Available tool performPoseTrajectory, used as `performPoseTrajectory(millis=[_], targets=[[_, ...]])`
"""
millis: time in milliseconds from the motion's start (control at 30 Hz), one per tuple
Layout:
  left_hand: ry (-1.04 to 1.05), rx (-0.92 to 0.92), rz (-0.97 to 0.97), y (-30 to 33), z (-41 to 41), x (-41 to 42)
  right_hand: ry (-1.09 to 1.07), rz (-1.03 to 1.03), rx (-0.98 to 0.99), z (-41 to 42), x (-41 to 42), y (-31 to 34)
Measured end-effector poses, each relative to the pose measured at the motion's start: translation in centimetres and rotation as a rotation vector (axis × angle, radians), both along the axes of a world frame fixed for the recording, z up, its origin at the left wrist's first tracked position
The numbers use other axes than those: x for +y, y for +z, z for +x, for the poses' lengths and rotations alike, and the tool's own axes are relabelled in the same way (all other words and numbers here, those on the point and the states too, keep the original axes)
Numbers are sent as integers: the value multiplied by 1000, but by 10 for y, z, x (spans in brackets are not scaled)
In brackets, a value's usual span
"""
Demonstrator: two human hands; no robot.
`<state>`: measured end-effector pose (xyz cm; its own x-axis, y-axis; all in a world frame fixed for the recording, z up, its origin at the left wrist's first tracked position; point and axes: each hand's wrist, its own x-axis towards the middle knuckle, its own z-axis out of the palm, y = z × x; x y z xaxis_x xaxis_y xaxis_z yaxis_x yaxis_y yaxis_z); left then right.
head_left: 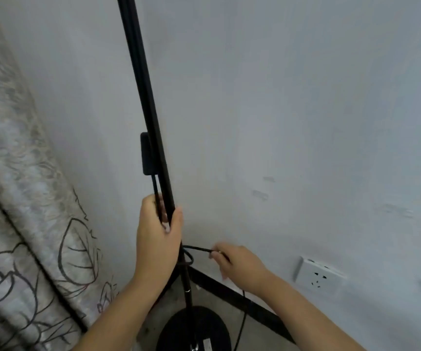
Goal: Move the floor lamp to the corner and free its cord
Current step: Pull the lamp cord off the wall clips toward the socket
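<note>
A black floor lamp stands in the corner, its thin pole (148, 102) rising out of the top of the view and its round black base (191, 328) resting on the floor. My left hand (158, 236) is wrapped around the pole low down, also enclosing a strand of cord below the black switch box (146, 153). The black cord (195, 249) loops around the pole just under that hand. My right hand (239, 262) pinches the cord to the right of the pole, and another stretch of cord hangs down near the base.
A patterned grey curtain (27, 198) hangs on the left, close to the pole. A white wall socket (318, 274) sits low on the right wall. A dark skirting board (242, 297) runs along the bottom of the wall behind the base.
</note>
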<state>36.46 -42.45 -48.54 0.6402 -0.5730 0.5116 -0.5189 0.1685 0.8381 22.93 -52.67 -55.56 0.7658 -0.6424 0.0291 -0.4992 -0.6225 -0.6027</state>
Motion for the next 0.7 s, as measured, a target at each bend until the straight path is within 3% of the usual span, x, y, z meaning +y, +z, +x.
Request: performPoseTrajectory(millis=[167,267,333,433,533,633,700], targets=[[60,-92,32,-36,0,12,-283,280,228,-75,-25,-17],[22,-267,88,-51,-4,20,-180,260,428,-87,-25,-23],[-89,-275,264,-63,-15,22,-88,332,381,-89,-18,-25],[-362,46,472,-71,-36,4,-125,582,43,-95,-8,-13],[-499,377,508,-60,-52,-31,-390,353,-204,-101,-18,10],[-503,646,341,-49,-63,-67,-506,104,-368,-103,-32,37],[-523,808,200,-41,-69,-89,-534,114,-451,-104,-44,50]])
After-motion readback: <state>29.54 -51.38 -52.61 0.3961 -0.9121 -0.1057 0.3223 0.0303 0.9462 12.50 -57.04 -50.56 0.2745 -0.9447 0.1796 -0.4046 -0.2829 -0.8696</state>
